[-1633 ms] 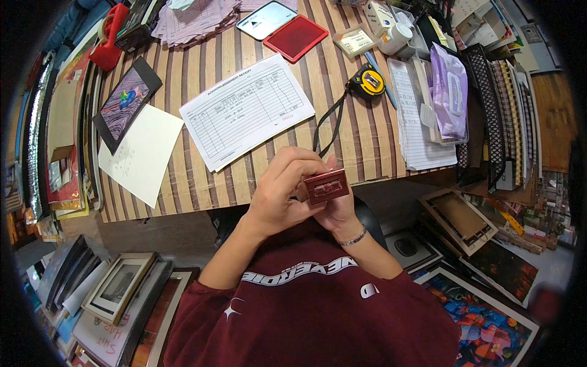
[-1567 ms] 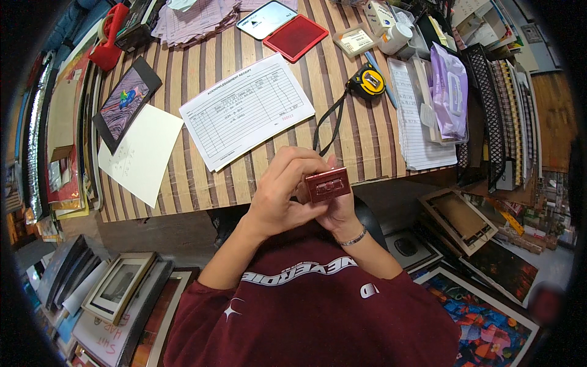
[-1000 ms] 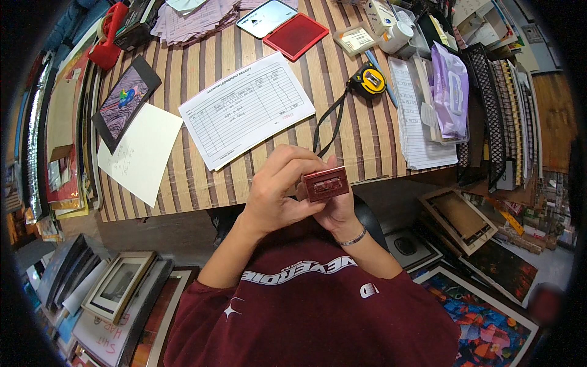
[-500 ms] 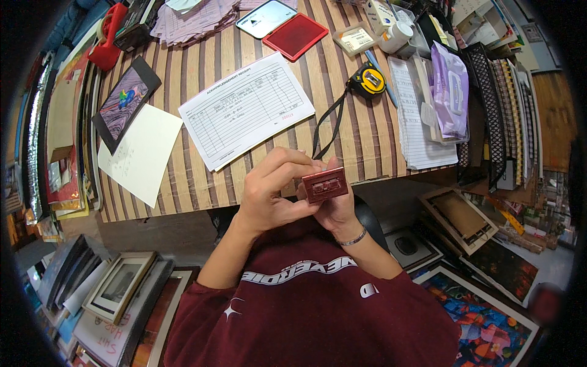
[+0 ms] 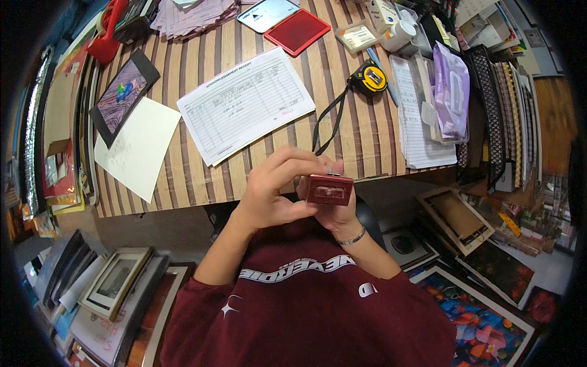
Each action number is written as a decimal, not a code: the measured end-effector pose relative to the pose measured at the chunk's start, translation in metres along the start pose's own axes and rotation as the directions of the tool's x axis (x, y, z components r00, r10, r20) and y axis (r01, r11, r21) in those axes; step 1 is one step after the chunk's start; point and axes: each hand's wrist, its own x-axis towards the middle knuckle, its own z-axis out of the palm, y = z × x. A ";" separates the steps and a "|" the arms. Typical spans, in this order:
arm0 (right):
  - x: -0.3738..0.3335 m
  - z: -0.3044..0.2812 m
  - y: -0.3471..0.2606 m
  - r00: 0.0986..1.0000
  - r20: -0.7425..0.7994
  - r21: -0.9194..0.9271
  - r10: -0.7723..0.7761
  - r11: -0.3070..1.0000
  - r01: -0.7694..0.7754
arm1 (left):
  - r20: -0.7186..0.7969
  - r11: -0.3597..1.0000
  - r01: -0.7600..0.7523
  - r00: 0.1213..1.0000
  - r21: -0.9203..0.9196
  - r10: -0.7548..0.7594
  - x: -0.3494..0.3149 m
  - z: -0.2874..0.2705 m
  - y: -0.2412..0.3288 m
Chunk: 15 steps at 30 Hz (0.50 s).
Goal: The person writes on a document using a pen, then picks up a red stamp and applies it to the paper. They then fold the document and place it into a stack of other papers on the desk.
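Just off the table's front edge, a dark red rubber stamp [image 5: 329, 190] is tilted so its raised stamping face shows. My left hand [image 5: 275, 186] grips it from the left with curled fingers and thumb. My right hand [image 5: 340, 215] is wrapped round it from behind and below; part of those fingers is hidden by the stamp. Farther off lies an open red ink pad [image 5: 298, 32] with a pale lid. A filled-in receipt form [image 5: 244, 104] rests on a stack of paper beyond my left hand.
A yellow and black tape measure [image 5: 368, 77] with a black strap lies right of the form. A phone [image 5: 122, 98] overlaps a cream sheet [image 5: 139, 153] at left. A lined pad [image 5: 422, 128], purple wipes pack [image 5: 451, 92] and white bottle [image 5: 398, 35] stand at right. Picture frames [image 5: 116, 284] lean below the table.
The stamp has tipped a little in my hands, so its upper edge shows more and its face less. It has shifted slightly right. Both hands keep their grip.
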 end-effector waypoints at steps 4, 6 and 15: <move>-0.006 0.015 0.002 0.987 -0.123 0.086 -0.104 0.990 0.115 | -0.105 0.967 0.129 0.982 -0.221 -0.155 -0.002 0.007 -0.010; -0.004 0.017 0.004 0.978 -0.087 -0.085 -0.190 0.979 0.183 | -0.160 0.963 0.118 0.974 -0.241 -0.159 -0.009 0.015 -0.007; -0.006 0.015 0.000 0.989 0.067 -0.249 -0.132 0.958 0.145 | -0.162 0.979 -0.019 0.987 -0.202 -0.014 -0.009 0.014 -0.006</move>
